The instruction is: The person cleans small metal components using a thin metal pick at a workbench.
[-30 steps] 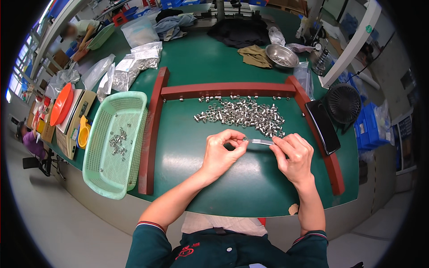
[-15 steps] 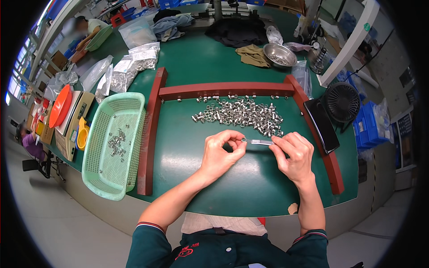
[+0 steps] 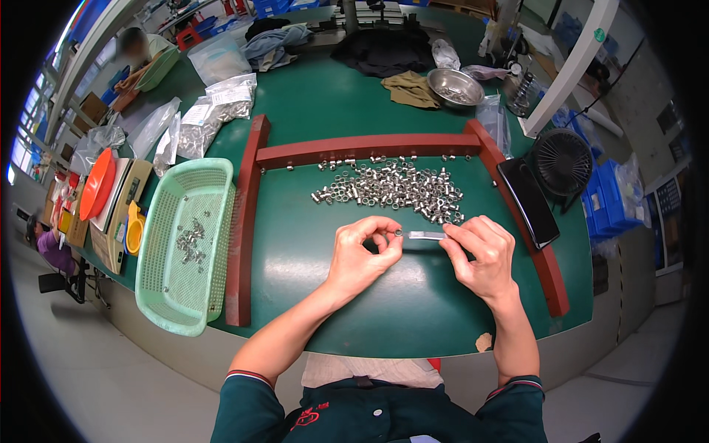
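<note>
Over the green table (image 3: 325, 111), the left hand (image 3: 360, 255) pinches a small metal ring (image 3: 398, 232) between thumb and forefinger, the other fingers curled. The right hand (image 3: 481, 251) pinches one end of a thin metal rod (image 3: 424, 235), which lies level between the two hands with its free end at the ring. Both hands hover just in front of a heap of small metal rings (image 3: 391, 190) spread inside a red wooden frame (image 3: 247, 214). Left of the frame stands a light green plastic basket (image 3: 159, 295) with a few rings in it. A black fan (image 3: 563, 161) stands at the right.
</note>
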{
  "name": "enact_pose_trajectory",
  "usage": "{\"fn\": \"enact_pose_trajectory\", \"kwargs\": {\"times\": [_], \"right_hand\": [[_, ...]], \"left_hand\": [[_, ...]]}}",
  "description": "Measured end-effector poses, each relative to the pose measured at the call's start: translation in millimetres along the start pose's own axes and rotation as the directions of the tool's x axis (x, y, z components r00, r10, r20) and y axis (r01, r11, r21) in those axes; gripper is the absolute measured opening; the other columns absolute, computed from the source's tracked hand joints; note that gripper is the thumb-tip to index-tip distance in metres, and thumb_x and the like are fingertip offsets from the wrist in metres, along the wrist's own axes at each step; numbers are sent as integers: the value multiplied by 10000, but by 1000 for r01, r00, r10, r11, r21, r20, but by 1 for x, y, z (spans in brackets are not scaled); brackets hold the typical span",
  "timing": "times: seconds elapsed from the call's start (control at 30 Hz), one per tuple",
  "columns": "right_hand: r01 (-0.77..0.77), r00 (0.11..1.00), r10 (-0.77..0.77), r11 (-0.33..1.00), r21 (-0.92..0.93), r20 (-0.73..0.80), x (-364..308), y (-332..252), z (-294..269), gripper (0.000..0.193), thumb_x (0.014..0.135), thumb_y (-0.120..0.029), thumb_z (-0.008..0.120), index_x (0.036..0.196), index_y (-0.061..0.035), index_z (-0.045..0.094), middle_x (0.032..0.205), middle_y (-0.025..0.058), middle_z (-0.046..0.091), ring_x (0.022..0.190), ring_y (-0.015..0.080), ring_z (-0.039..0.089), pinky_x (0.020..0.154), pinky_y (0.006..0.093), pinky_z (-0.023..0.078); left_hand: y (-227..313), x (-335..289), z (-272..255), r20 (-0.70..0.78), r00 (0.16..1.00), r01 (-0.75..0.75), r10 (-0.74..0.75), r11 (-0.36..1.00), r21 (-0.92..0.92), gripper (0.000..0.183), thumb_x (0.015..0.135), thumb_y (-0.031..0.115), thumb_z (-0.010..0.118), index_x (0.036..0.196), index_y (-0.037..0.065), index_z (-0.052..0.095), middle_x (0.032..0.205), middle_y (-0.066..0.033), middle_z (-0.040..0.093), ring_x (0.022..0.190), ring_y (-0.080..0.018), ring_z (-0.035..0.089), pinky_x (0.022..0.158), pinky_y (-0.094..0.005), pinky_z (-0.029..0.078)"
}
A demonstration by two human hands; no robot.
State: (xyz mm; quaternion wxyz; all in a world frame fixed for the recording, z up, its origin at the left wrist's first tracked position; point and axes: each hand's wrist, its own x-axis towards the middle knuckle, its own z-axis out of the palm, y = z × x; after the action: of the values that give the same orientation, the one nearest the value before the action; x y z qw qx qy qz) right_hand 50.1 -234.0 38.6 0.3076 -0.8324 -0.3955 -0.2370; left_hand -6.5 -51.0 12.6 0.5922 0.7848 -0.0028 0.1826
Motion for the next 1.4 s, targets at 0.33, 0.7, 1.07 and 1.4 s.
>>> {"fn": "enact_pose_trajectory", "kwargs": {"times": [0.33,0.7,1.07,1.4], "right_hand": [[23,999,-21,997,-67,29,-1,-2,-1,164,612,-127,700,746,-57,638,581,8,515,533,158,495,472,280,363],[5,1000,-3,998,-61,24,-2,-3,0,153,623,-124,695,747,-54,640,580,13,517,534,159,501,475,279,372],[-45,998,46,999,-15,42,-2,-4,-2,119,639,-115,685,719,-39,643,577,37,530,525,181,519,480,290,407],[-137,985,130,989,62,114,-2,0,-4,99,657,-117,676,698,-34,642,592,58,562,540,203,547,481,309,422]], "left_hand": [[-1,0,0,7,1000,-11,11,1000,26,137,663,15,622,793,-26,601,633,-46,584,478,-66,497,497,-206,414],[-1,0,-1,13,1000,6,-7,999,45,136,670,24,634,792,-28,603,634,-52,585,475,-70,488,487,-213,411],[0,2,-2,48,999,17,-19,999,52,131,681,13,634,802,-29,605,587,-29,566,504,-55,512,551,-208,432],[0,1,0,86,995,38,-41,999,35,127,686,19,638,799,-27,602,609,-25,577,511,-53,515,559,-204,434]]}}
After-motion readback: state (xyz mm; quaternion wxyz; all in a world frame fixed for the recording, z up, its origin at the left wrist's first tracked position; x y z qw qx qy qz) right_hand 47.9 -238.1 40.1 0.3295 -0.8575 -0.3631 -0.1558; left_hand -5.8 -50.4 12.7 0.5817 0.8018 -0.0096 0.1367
